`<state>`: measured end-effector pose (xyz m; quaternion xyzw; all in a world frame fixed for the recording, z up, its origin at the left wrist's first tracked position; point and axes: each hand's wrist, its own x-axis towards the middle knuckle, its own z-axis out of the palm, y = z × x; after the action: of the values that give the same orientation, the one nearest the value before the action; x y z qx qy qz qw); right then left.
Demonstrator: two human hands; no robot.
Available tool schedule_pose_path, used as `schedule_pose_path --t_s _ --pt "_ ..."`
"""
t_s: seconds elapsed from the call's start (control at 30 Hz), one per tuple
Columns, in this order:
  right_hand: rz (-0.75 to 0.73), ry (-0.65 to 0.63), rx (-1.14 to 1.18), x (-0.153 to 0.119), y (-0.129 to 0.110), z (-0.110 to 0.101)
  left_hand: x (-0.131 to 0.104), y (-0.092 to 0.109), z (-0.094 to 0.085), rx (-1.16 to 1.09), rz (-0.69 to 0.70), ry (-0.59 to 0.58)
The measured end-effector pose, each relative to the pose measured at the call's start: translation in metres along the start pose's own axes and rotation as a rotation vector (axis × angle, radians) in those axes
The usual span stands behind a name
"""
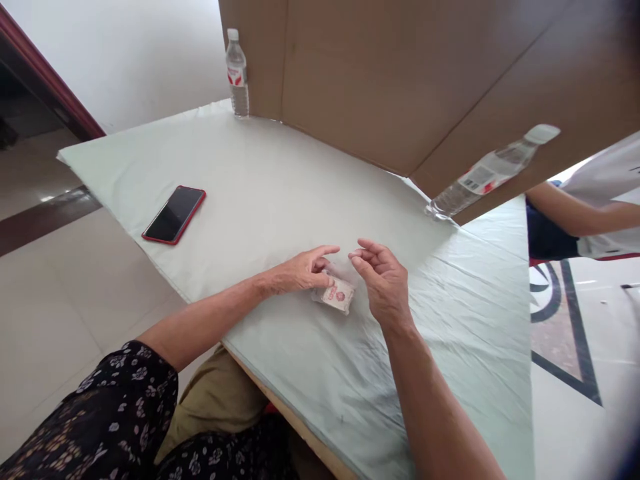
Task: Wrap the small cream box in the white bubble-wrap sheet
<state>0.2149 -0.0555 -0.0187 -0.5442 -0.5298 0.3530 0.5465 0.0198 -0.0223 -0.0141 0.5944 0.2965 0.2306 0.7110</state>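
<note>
Near the front edge of the table, my left hand (300, 270) has its thumb on a small white packet (339, 295) with red print, loosely wrapped in clear plastic. The index finger of that hand sticks out past the packet. Just to the right, my right hand (383, 277) is raised with thumb and fingertips brought together, apart from the packet. Whatever those fingertips may pinch is too small to make out.
A black phone in a red case (174, 215) lies at the table's left edge. Two water bottles, one upright (237, 77) and one tilted in view (493, 175), stand against a brown cardboard panel (350, 80). Another person's arm (580, 210) shows beyond the pale green tablecloth (280, 180).
</note>
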Motion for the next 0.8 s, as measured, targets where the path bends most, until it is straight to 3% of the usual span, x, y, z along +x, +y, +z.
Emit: schedule_pose_path --t_s 0.13,0.27,0.37,0.5,0.57,0.7,0.8 --pt "-0.082 0.037 -0.145 -0.006 -0.009 0.001 0.002 0.000 0.001 0.033 0.009 0.017" --pt "-0.239 0.086 -0.383 -0.028 -0.017 0.007 0.003 -0.002 0.001 0.044 0.017 0.079" --pt "-0.442 0.100 -0.556 -0.046 -0.015 0.013 0.004 -0.004 0.001 0.073 0.041 0.093" --pt "-0.726 0.025 -0.695 -0.063 -0.008 0.012 0.005 -0.005 0.000 0.149 0.054 0.105" --pt "-0.710 0.027 -0.637 -0.067 -0.003 0.006 0.006 -0.006 0.000 0.171 0.054 0.124" --pt "-0.428 0.149 -0.422 -0.064 0.009 -0.009 0.008 -0.008 -0.001 0.137 0.051 0.154" --pt "-0.262 0.108 -0.365 -0.054 0.018 -0.017 0.008 -0.008 -0.003 0.104 0.045 0.156"
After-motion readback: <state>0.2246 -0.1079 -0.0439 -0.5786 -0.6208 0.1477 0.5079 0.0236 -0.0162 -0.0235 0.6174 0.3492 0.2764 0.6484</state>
